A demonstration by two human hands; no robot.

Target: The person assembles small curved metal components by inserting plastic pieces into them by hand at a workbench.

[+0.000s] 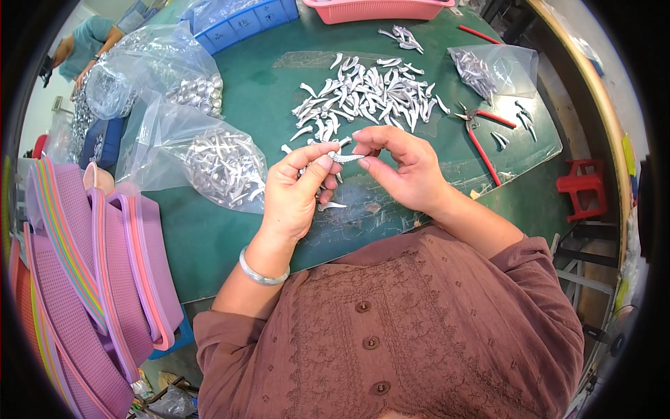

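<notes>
Just above the table's near edge, my left hand [294,187] is closed, pinching a small silver curved metal piece [343,158] between thumb and fingers. The piece is claw-shaped, with a textured side. My right hand [406,167] has its fingertips around the pointed end of that piece, thumb below. More silver pieces show partly under my left fingers, and a loose curved piece [331,206] lies below them on the green table [251,80]. Beyond my hands spreads a heap of similar curved pieces [377,94], some on a clear plastic sheet.
Red-handled pliers [472,120] lie open at right, near a clear bag of pieces [476,73]. Clear bags of silver parts [225,164] stand at left. Blue [244,24] and pink [380,10] bins sit at the back. Purple baskets [118,265] are stacked left; another person [89,43] is beyond.
</notes>
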